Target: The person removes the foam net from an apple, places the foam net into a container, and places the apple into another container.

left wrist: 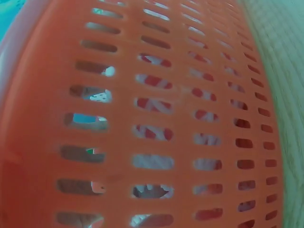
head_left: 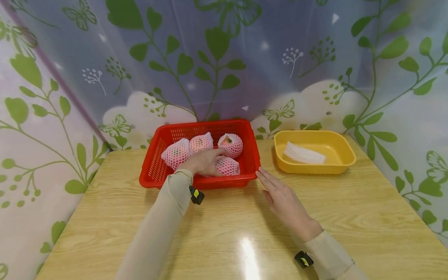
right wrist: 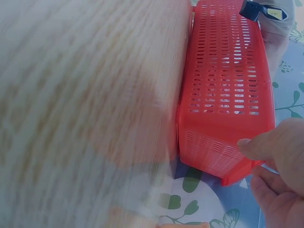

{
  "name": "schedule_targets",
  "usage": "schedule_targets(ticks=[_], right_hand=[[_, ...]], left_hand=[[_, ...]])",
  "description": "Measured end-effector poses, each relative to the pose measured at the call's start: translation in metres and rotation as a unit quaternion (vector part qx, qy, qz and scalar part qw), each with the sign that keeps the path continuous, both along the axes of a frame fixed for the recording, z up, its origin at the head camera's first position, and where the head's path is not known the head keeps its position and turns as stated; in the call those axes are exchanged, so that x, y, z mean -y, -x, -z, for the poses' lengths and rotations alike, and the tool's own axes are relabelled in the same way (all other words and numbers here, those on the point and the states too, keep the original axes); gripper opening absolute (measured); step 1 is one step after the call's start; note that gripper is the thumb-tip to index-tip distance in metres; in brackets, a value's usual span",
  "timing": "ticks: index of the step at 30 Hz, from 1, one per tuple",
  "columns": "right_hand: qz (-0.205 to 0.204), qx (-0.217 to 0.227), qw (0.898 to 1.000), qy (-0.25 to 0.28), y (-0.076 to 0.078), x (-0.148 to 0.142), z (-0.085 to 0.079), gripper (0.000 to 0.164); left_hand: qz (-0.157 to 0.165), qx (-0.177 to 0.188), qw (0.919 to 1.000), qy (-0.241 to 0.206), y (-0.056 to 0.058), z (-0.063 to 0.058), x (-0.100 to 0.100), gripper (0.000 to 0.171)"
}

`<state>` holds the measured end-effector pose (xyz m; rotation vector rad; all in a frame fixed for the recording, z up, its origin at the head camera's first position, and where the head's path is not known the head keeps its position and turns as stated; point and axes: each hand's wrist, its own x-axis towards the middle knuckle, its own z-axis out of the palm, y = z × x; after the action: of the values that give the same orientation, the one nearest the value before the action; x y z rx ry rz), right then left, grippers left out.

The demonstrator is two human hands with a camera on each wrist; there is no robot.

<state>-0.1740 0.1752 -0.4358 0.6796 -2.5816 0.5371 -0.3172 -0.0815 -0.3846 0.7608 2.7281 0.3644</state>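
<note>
Apparently picking fruit (head_left: 230,167) at four o'clock in basket (head_left: 251,147) — gripped in curled left hand (head_left: 203,161). Touching basket with right hand (head_left: 285,198), straight-fingered, empty. Next, likely lift clear.

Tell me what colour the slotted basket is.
The basket is red, clearest in the head view.
</note>
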Motion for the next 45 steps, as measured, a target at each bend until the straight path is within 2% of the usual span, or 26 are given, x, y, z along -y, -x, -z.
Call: schedule_targets(ticks=[6, 11, 17, 23, 31, 36, 40, 45], right_hand=[[0.003, 0.009, 1.000, 0.000, -0.001, 0.001, -0.002, 0.067], [-0.001, 0.002, 1.000, 0.000, -0.001, 0.002, -0.001, 0.067], [-0.002, 0.006, 1.000, 0.010, -0.001, 0.002, -0.001, 0.067], [0.000, 0.016, 1.000, 0.013, 0.000, 0.000, 0.000, 0.068], [0.000, 0.018, 1.000, 0.010, -0.001, 0.000, 0.000, 0.068], [0.001, 0.022, 1.000, 0.006, -0.001, 0.000, 0.001, 0.068], [-0.001, 0.020, 1.000, 0.004, 0.000, 0.000, 0.001, 0.068], [-0.006, 0.010, 1.000, 0.008, 0.000, -0.002, -0.002, 0.065]], left_hand=[[-0.012, -0.025, 0.9996, 0.004, -0.002, -0.003, 0.002, 0.066], [-0.025, -0.040, 0.9989, 0.004, -0.004, -0.011, 0.004, 0.070], [-0.018, -0.087, 0.9960, 0.004, -0.008, -0.030, 0.004, 0.071], [-0.016, -0.130, 0.9914, 0.006, -0.021, -0.053, -0.002, 0.071], [-0.009, -0.140, 0.9901, 0.003, -0.044, -0.075, -0.011, 0.072], [0.022, -0.168, 0.9855, -0.001, -0.065, -0.084, -0.018, 0.073], [0.049, -0.195, 0.9795, -0.002, -0.085, -0.085, -0.021, 0.073], [0.079, -0.202, 0.9762, -0.012, -0.109, -0.078, -0.022, 0.073]])
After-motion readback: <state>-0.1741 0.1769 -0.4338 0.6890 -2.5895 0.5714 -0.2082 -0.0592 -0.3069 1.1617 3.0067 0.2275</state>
